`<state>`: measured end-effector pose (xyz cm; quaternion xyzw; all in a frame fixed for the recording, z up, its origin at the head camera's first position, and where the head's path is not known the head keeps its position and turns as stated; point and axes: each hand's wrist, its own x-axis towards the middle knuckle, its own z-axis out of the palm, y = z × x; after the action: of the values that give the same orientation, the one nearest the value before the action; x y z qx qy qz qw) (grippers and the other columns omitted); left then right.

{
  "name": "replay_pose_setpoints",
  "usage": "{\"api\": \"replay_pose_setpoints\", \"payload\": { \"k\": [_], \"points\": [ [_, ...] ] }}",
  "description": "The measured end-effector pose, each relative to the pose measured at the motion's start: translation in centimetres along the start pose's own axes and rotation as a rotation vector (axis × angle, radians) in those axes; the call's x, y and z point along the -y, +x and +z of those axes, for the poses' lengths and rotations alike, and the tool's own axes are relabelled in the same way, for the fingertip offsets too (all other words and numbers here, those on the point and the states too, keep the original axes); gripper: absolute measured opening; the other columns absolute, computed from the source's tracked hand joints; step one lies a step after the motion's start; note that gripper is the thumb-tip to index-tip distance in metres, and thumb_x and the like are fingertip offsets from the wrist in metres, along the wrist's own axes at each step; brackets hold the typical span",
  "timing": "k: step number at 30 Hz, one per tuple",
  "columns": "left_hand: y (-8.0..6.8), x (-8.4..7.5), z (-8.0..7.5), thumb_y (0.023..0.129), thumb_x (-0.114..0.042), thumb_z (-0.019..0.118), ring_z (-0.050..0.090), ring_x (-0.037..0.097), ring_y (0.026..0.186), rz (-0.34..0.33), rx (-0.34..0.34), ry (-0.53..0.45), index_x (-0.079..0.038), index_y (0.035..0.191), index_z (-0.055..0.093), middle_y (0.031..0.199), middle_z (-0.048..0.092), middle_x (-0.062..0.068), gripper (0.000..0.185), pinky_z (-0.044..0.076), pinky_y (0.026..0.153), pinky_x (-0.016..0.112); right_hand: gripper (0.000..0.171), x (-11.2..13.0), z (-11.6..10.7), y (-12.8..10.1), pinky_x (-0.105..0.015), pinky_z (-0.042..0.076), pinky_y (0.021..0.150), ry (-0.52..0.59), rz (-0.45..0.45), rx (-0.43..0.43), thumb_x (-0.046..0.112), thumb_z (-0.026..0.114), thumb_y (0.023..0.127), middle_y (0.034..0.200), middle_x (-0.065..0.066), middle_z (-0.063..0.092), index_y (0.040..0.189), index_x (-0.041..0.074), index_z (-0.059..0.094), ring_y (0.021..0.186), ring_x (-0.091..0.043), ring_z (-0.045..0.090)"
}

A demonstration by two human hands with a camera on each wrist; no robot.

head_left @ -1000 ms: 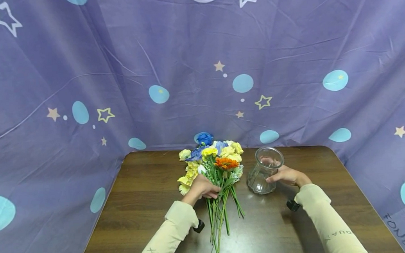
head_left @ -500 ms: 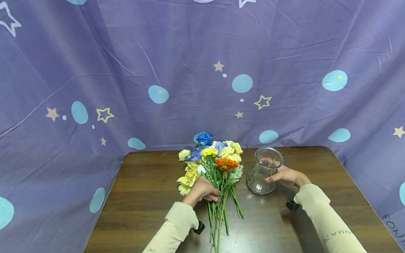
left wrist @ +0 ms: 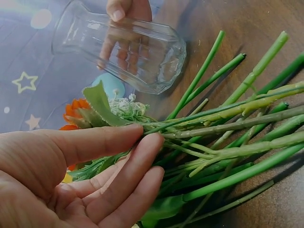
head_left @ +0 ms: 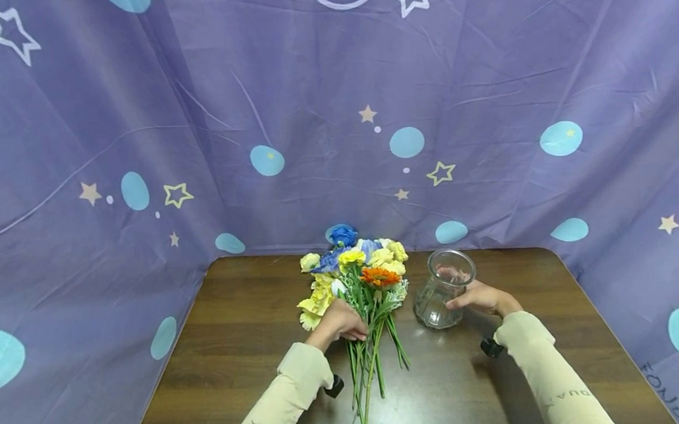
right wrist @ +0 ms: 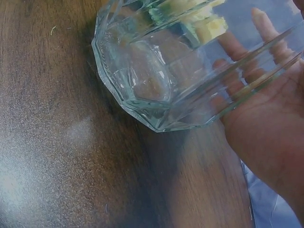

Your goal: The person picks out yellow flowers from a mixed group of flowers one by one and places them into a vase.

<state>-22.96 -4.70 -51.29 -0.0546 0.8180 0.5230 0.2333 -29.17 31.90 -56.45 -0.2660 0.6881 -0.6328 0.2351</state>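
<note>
Risk at frame centre: left hand (head_left: pixel 340 318) with fingers (left wrist: pixel 124 166) loosely curled over the bouquet (head_left: pixel 361 288) lying on the counter (head_left: pixel 237 350), right hand (head_left: pixel 483 296) cupping the upright glass vase (head_left: pixel 443 289); could shed stems or tip.

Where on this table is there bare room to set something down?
Bare wood lies left of the flowers, out to the table edge, and right of the glass vase toward the far right corner. The middle is crowded: the left hand on the stems, the right hand round the vase.
</note>
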Motion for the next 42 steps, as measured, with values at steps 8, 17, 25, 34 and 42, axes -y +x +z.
{"api": "replay_pose_setpoints", "payload": {
  "k": [8,17,25,34,42],
  "points": [
    [-0.3,0.2,-0.1,0.079,0.008,0.077,0.074,0.017,0.057,0.019,0.019,0.007,0.0,0.074,0.071,0.071,0.075,0.018,0.011,0.063,0.067,0.038,0.076,0.1,0.2,-0.1,-0.031,0.043,0.107,-0.015,0.015,-0.017,-0.004,0.073,0.082,0.139,0.015,0.044,0.146,0.015,0.038,0.126,0.003,0.05],
    [-0.3,0.5,-0.2,0.08,0.012,0.075,0.071,0.015,0.053,0.031,0.039,-0.022,-0.004,0.066,0.063,0.076,0.075,0.023,0.025,0.061,0.057,0.031,0.073,-0.1,0.2,-0.1,-0.022,0.043,0.104,0.019,-0.004,-0.011,-0.003,0.074,0.082,0.138,0.012,0.046,0.144,0.017,0.04,0.126,0.004,0.05],
    [-0.5,0.0,-0.6,0.079,0.017,0.073,0.065,0.01,0.049,0.042,0.03,-0.036,-0.008,0.062,0.052,0.066,0.073,0.018,0.037,0.055,0.048,0.021,0.074,0.2,0.2,-0.2,-0.038,0.036,0.108,-0.065,0.017,-0.032,0.0,0.074,0.083,0.139,0.016,0.043,0.146,0.016,0.04,0.126,0.005,0.047],
    [-0.8,-0.9,-1.5,0.085,0.01,0.075,0.067,0.009,0.051,0.042,0.018,-0.011,-0.004,0.069,0.06,0.072,0.075,0.018,0.025,0.058,0.053,0.023,0.073,0.0,0.0,-0.3,-0.033,0.038,0.104,-0.085,0.013,-0.041,0.0,0.074,0.083,0.137,0.021,0.046,0.145,0.018,0.042,0.125,0.007,0.048],
    [-0.4,-1.7,-2.1,0.09,0.007,0.07,0.072,0.013,0.059,0.05,0.056,-0.052,0.0,0.078,0.063,0.082,0.077,0.021,0.016,0.059,0.056,0.023,0.073,-0.2,-0.1,-0.1,-0.031,0.039,0.104,-0.062,0.001,-0.031,-0.001,0.074,0.082,0.138,0.018,0.045,0.146,0.017,0.042,0.126,0.006,0.048]
  ]
}}
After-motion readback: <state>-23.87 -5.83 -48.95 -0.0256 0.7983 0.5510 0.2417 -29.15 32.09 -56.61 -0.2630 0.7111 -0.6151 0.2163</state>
